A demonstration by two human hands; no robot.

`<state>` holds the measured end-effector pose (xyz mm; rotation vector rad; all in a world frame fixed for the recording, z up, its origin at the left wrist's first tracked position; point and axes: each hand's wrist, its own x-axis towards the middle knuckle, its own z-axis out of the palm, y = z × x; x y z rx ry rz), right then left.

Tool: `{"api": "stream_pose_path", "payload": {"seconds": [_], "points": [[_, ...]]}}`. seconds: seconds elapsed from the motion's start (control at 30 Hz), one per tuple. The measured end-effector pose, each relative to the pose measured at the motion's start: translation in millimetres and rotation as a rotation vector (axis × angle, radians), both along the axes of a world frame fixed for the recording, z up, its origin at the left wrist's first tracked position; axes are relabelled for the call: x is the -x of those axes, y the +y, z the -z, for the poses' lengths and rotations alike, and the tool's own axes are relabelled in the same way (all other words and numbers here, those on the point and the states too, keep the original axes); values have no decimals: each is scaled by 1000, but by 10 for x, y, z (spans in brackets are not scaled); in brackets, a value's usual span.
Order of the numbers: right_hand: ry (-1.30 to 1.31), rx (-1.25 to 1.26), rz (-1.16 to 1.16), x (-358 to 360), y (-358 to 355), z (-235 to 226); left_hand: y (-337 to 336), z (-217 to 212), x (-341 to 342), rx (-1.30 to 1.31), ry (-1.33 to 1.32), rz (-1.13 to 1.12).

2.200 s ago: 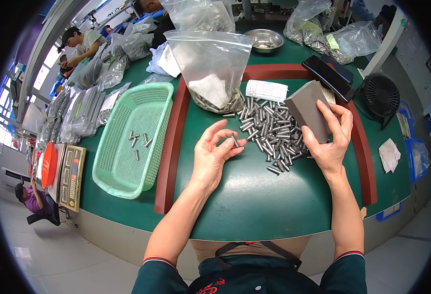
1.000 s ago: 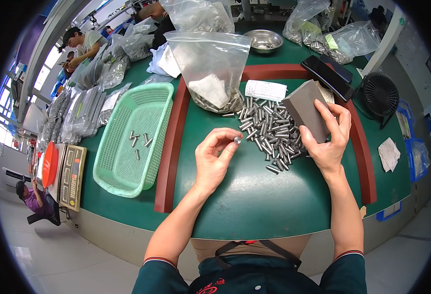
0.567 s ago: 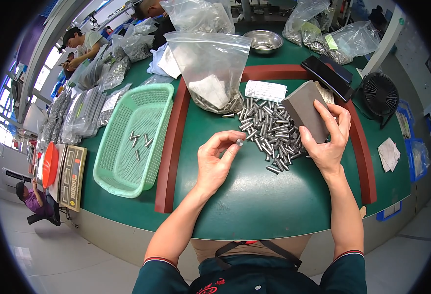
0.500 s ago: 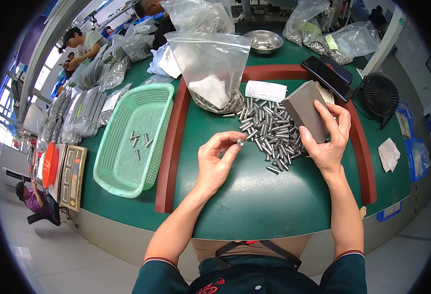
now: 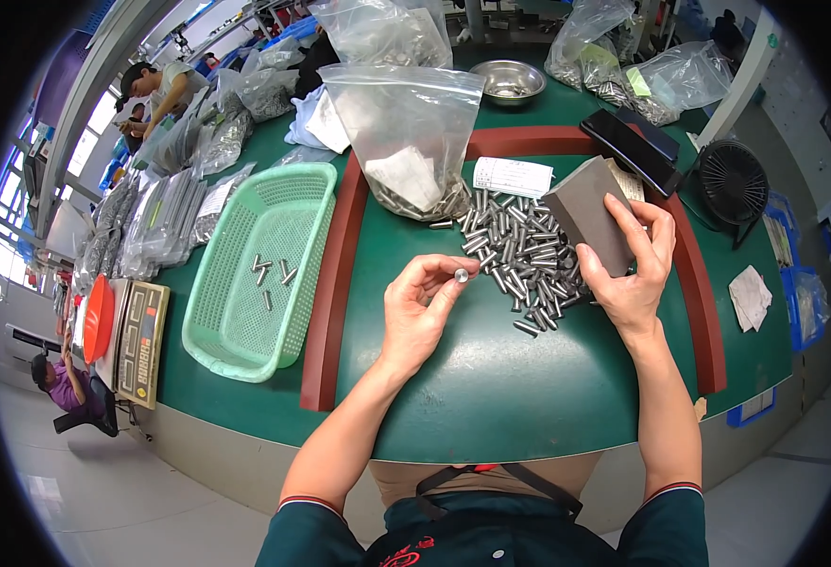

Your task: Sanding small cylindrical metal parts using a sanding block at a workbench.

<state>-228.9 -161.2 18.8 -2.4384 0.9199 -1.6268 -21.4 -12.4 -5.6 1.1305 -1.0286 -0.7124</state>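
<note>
Between thumb and fingers, my left hand [image 5: 417, 307] pinches a small metal pin [image 5: 462, 276], its round end face turned toward me. My right hand [image 5: 637, 265] grips a dark grey-brown rectangular block [image 5: 593, 214], which is tilted over the right side of a heap of metal pins [image 5: 519, 248]. That heap lies loose on the green table mat [image 5: 510, 387], just beyond my hands. Several more pins [image 5: 264, 267] lie in a light green plastic basket [image 5: 209, 354] to the left.
A dark red raised border [image 5: 330, 312] frames the work area. Behind the heap stand a clear zip bag of parts [image 5: 401, 123] and a paper slip [image 5: 513, 176]. A phone [image 5: 631, 151] and black fan [image 5: 732, 184] sit right; a scale [image 5: 141, 345] sits left. Other people are farther off.
Almost nothing differs. Both hands keep their hold on the pin and the block, and the pin has shifted very slightly. A person in the far left background has moved a little.
</note>
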Motion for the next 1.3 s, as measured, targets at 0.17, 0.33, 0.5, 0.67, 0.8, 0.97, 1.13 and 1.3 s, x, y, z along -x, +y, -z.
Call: {"api": "stream_pose_path", "payload": {"seconds": [0.17,0.33,0.5,0.67,0.8,0.97,1.13,1.3], "points": [[10,-13,6,3,4,7,28,-40,20,-72,-95,-54],[33,-40,-65,-24,64,-9,14,-23,17,-4,-92,-68],[86,-23,-220,-106,216,-59,34,2,-23,-27,-63,-32],[156,-19,-476,-134,445,-130,37,52,-19,-52,-64,-60],[173,-24,-482,-147,398,-137,60,-6,-10,-74,-33,78],[115,13,-332,-106,323,-173,36,47,-53,-81,64,130],[205,3,-370,-128,388,-224,60,45,-103,-106,-60,166],[205,36,-582,-126,536,-282,23,70,-82,-151,9,189]]}}
